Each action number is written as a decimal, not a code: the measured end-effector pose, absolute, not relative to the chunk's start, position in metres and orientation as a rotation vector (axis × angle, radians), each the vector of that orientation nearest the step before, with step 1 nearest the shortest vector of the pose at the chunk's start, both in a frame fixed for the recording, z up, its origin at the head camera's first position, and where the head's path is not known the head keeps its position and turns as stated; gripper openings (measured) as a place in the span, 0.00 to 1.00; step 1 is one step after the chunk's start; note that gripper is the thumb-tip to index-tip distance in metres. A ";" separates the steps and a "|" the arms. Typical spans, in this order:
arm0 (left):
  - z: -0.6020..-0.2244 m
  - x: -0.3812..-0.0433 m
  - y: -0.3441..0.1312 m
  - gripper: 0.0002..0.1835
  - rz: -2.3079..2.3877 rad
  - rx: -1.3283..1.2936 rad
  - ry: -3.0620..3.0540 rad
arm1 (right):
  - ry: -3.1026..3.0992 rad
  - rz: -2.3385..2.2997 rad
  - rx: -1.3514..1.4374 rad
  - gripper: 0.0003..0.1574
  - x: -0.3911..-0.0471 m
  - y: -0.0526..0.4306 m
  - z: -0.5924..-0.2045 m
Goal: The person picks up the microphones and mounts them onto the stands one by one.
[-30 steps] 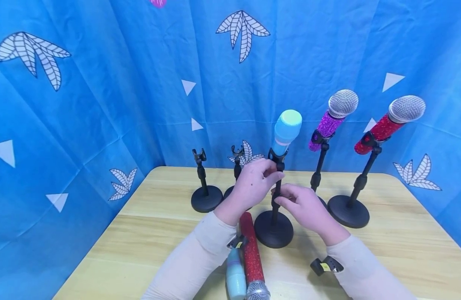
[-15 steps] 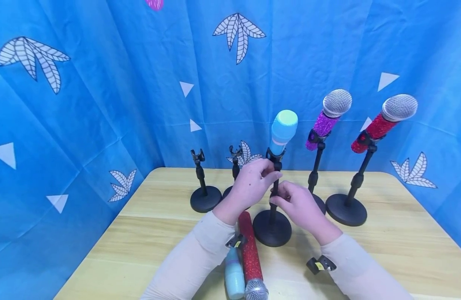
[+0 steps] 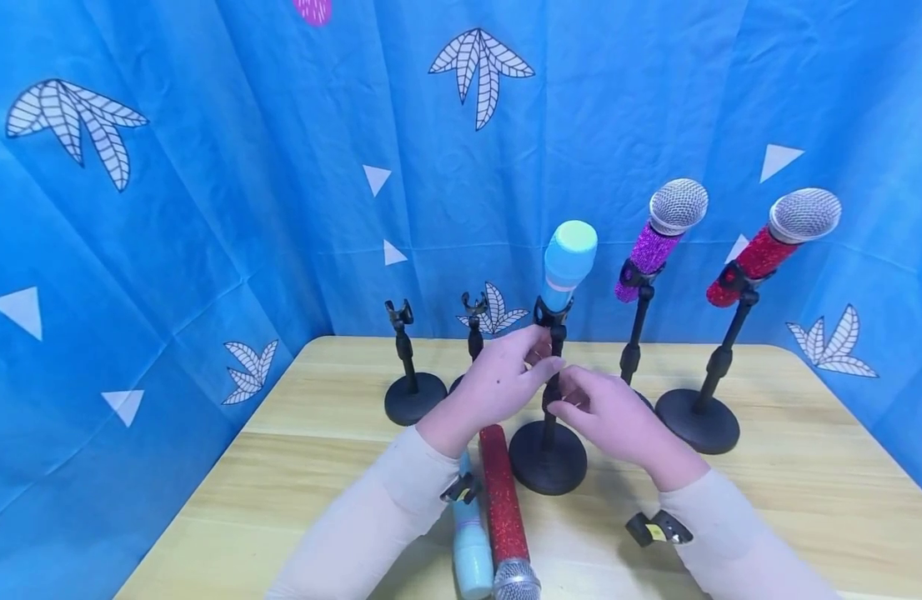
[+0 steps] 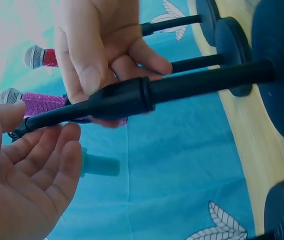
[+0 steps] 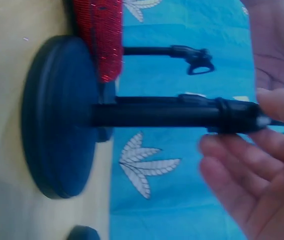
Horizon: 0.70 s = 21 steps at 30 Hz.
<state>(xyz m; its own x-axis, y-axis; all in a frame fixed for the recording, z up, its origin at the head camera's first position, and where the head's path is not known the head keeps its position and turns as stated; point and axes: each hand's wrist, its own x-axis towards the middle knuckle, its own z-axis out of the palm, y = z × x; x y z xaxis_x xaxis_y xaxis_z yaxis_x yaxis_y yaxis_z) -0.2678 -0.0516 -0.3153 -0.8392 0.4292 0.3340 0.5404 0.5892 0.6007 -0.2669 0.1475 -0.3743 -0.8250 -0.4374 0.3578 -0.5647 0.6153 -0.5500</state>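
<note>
A light blue microphone (image 3: 569, 258) tilts up from the clip of a black microphone stand (image 3: 548, 458). My left hand (image 3: 498, 375) holds the upper pole just below the clip; in the left wrist view its thumb and curled fingers (image 4: 56, 165) lie on either side of the thin pole. Lower down, my right hand (image 3: 607, 412) grips the stand at its thick collar (image 4: 124, 97), thumb on one side and fingers on the other. On the table beside the base lie a red glitter microphone (image 3: 503, 500) and another light blue microphone (image 3: 472, 554), partly under my left forearm.
To the right, a purple microphone (image 3: 652, 250) and a red one (image 3: 761, 254) sit in stands. Two stands with bare clips, one at the left (image 3: 408, 392) and one (image 3: 474, 321) partly behind my left hand, stand further back. A blue patterned cloth (image 3: 318, 167) hangs behind the table.
My left hand has slid slightly down the pole and its fingers have loosened a little. The right hand stays at the collar, shifting only slightly. The microphone and stand keep their place.
</note>
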 end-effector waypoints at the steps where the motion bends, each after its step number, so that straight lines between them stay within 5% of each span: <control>1: -0.316 -0.266 -0.053 0.16 -1.059 -0.831 -2.685 | -2.679 0.987 0.842 0.09 -0.266 0.149 -0.372; 10: -0.342 -0.254 -0.068 0.26 -0.564 -0.878 -2.944 | -2.865 0.809 0.966 0.18 -0.262 0.163 -0.367; 21: -0.376 -0.242 -0.070 0.18 -0.021 -1.219 -3.029 | -3.030 0.482 1.169 0.31 -0.238 0.159 -0.384</control>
